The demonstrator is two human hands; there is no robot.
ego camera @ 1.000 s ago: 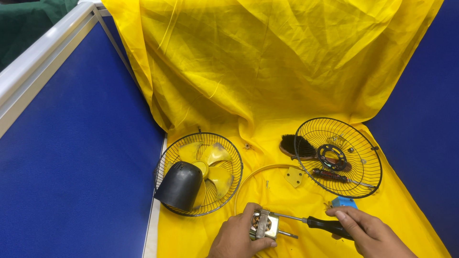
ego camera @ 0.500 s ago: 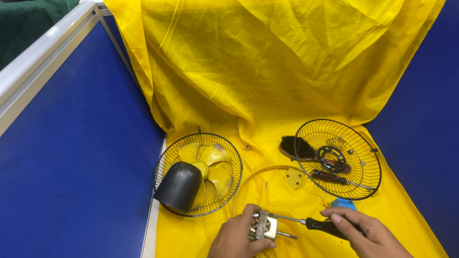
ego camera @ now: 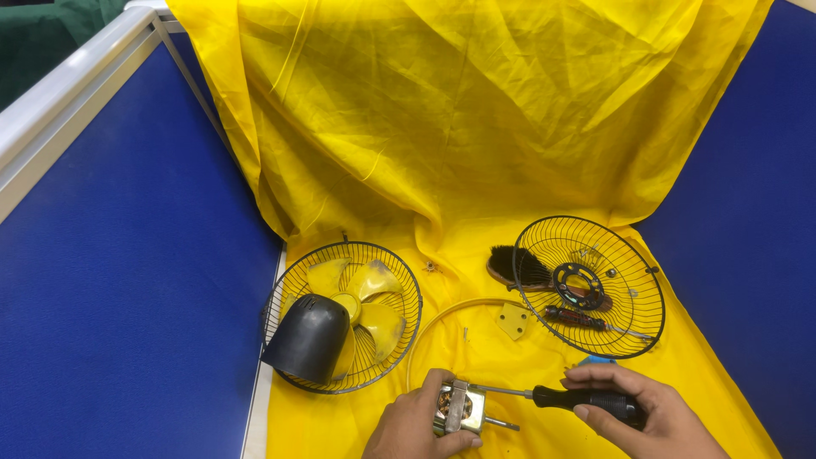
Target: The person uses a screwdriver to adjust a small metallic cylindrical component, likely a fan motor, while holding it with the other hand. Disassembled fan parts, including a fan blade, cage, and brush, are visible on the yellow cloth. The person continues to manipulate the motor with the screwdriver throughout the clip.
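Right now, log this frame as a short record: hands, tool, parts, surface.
left hand: grips small fan motor
right hand: holds black-handled screwdriver, tip at the motor
left grille: holds yellow blade and black cover
right grille: holds brush, black ring, second screwdriver
between grilles: yellow ring
surface: yellow cloth between blue panels

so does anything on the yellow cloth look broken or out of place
Nothing looks broken. The fan is simply apart: yellow blade and black cover in one wire guard, a brush under the other guard.
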